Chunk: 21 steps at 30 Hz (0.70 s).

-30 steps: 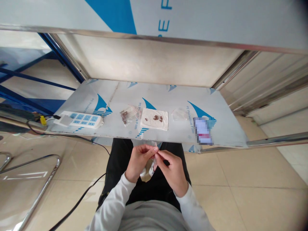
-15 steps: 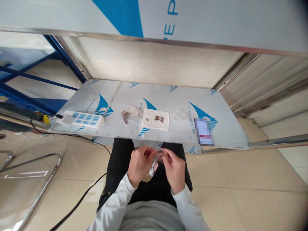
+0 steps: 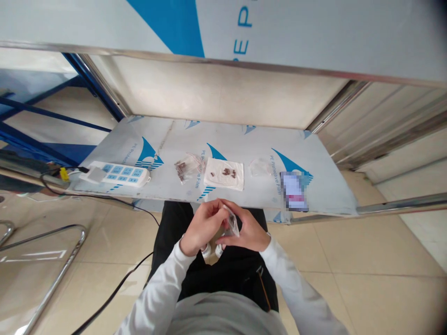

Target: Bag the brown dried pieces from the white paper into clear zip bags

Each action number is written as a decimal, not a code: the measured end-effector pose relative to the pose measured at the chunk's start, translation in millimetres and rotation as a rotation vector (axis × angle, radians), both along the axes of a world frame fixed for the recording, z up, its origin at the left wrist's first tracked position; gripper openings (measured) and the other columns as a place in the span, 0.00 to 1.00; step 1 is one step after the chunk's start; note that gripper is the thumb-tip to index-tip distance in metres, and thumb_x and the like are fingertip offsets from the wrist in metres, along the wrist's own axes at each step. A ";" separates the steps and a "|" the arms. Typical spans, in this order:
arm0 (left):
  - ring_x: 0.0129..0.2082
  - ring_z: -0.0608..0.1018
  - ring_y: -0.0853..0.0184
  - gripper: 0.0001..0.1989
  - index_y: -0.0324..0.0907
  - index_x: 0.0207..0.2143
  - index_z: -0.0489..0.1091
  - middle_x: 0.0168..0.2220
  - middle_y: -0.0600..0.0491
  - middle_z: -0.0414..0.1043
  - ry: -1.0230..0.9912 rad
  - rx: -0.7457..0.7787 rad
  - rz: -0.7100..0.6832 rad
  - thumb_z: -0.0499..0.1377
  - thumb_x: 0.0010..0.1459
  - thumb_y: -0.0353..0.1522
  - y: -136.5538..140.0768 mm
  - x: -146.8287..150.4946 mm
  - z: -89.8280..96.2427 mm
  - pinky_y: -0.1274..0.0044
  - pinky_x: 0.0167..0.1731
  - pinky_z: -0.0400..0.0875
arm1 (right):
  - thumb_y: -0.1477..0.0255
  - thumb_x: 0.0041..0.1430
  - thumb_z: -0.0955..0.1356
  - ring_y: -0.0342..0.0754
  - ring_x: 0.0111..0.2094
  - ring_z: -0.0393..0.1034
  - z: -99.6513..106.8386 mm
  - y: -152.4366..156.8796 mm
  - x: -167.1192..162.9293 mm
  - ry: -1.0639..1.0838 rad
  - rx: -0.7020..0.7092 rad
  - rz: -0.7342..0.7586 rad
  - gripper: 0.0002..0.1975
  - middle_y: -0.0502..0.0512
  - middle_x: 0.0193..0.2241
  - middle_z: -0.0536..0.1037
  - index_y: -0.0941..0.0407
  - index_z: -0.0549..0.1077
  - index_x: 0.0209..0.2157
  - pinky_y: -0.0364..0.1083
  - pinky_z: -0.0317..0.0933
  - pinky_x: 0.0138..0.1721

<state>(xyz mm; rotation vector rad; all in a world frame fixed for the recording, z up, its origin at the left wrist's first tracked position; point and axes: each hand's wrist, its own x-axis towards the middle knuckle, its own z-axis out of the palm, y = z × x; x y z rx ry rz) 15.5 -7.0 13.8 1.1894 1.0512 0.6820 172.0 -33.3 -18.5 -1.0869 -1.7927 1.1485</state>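
Observation:
Just in front of the table's near edge, over my lap, a small clear plastic bag (image 3: 232,225) is between my two hands. My left hand (image 3: 203,226) is closed, its thumb and fingers at the left side of the bag. My right hand (image 3: 252,229) curves around the bag's right side, with its thumb below and its fingers above. Whether anything is inside the bag cannot be made out. Beyond my hands, a white cloth or tissue (image 3: 218,182) lies on the table, bearing several small brown pieces (image 3: 228,172).
On the film-covered table (image 3: 167,139), a clear bag of brown pieces (image 3: 188,167) lies left of the white cloth. Another clear bag (image 3: 260,167) and a phone (image 3: 294,191) lie to its right. A power strip (image 3: 120,173) sits at the left. Overhead is a shelf (image 3: 296,37).
My right hand has turned and spread around the bag, where before both hands pinched its top. My hands have come slightly higher and the bag stands more upright between them.

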 end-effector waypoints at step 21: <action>0.24 0.74 0.73 0.08 0.39 0.28 0.72 0.25 0.55 0.74 0.219 0.478 -0.131 0.65 0.49 0.35 53.4 -25.3 2.5 0.81 0.27 0.69 | 0.50 0.47 0.71 0.42 0.25 0.59 8.8 26.1 3.4 -0.188 -0.012 -0.046 0.27 0.47 0.25 0.66 0.58 0.70 0.38 0.41 0.54 0.26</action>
